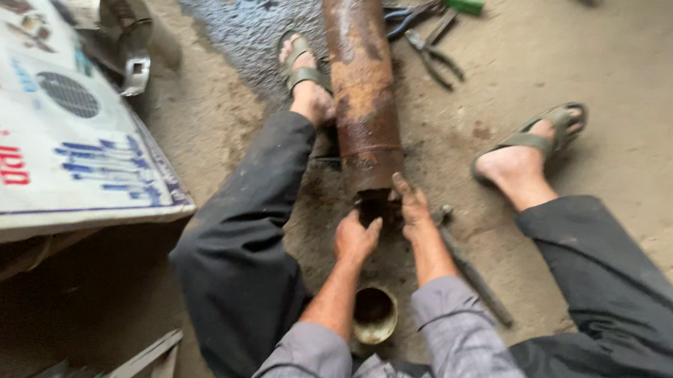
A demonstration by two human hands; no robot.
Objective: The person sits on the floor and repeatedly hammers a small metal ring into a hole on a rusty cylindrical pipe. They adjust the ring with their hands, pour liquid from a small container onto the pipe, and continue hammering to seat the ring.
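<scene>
Rusty pipe (363, 79) on floor, near end gripped.
Left hand (357, 237) and right hand (413, 207) both clamp its dark end fitting (375, 204); brass cup (375, 314) below.

We see both hands at the near end of the rusty pipe (361, 79), frame centre: left hand (355, 238) and right hand (413, 211) touching its dark opening. Round brass cup (375, 314) sits just below; pliers (431, 48) lie upper right.
</scene>
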